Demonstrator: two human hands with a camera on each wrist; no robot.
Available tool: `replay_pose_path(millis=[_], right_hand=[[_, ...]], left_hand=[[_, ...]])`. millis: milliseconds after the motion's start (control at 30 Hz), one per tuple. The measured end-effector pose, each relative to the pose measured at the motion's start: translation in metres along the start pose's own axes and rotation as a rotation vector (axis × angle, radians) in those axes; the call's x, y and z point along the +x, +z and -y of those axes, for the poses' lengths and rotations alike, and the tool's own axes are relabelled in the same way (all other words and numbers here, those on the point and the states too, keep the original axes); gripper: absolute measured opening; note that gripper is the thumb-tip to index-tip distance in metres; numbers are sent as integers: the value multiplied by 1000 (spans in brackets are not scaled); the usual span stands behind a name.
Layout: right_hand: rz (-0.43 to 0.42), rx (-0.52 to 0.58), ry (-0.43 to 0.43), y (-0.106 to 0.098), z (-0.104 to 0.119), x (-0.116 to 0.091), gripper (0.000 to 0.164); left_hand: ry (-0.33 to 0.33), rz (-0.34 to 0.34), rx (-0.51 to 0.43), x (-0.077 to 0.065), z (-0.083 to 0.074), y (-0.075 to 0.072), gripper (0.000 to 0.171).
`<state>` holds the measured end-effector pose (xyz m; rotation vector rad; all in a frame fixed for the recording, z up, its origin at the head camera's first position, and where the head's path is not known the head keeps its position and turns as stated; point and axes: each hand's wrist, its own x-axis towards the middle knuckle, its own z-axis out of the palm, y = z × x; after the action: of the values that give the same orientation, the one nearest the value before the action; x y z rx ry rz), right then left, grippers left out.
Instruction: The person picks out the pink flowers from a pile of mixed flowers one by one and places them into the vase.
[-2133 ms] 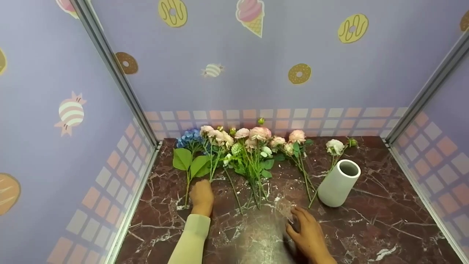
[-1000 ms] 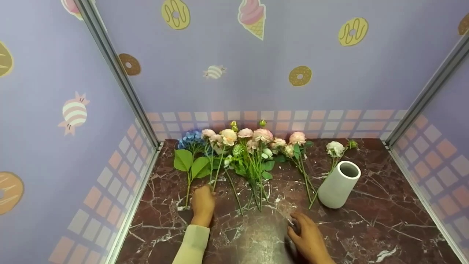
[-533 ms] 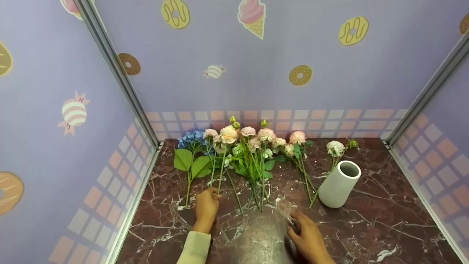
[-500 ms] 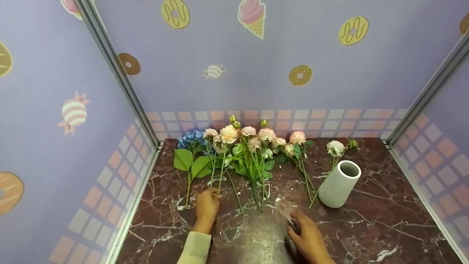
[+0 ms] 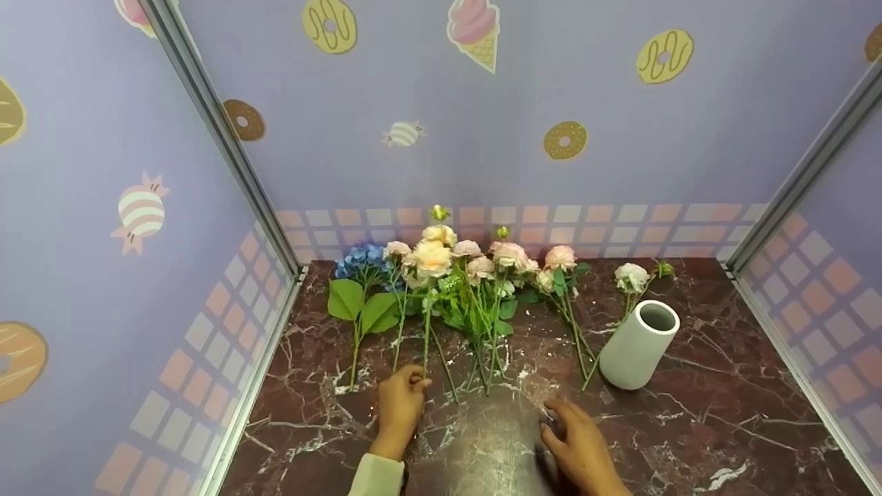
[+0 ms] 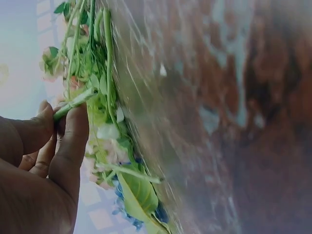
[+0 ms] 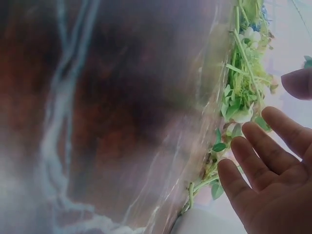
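My left hand (image 5: 401, 406) pinches the lower stem of a pale yellow flower (image 5: 432, 259), whose bud points up toward the back wall. In the left wrist view the thumb and fingers hold the green stem (image 6: 75, 103) near its cut end. Several other stems lie around it: a blue hydrangea (image 5: 361, 263) with big leaves to the left, pink flowers (image 5: 508, 255) and greenery (image 5: 475, 313) to the right. My right hand (image 5: 582, 444) stays low over the table, holding nothing; the right wrist view shows its fingers (image 7: 256, 158) relaxed and spread.
A white vase (image 5: 632, 355) stands at the right on the dark red marbled table (image 5: 696, 413). Behind it lies a white flower (image 5: 631, 277). More pink flowers (image 5: 559, 257) lie left of the vase. Patterned walls (image 5: 496, 165) enclose the table at the back and sides.
My left hand has moved nearer and slightly right, drawing the pale yellow flower's stem with it; its head has turned upright and shifted right. The right hand has barely moved.
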<state>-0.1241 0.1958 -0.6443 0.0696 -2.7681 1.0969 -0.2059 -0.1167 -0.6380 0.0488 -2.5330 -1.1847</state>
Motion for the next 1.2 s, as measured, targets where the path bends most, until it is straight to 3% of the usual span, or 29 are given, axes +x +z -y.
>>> replay_pose_path(millis=[367,500,667,867,1200], right_hand=[[-37,27,-75,-4,22,17,36],[3,120,-78,-6,32,23,33],[75,269,-38,-12,46,31,33],[130,361,22,-16,59,38,34],[106,588,103,-20,73,45,37]], left_hand=[[49,142,-116,-38,-21,12,14],[47,179,-141,-48,-32,16,15],[41,246,-181,-59,-47,20,13],[35,340,-220,-67,-58,20,10],[49,420,-286,-77,-64,22,12]])
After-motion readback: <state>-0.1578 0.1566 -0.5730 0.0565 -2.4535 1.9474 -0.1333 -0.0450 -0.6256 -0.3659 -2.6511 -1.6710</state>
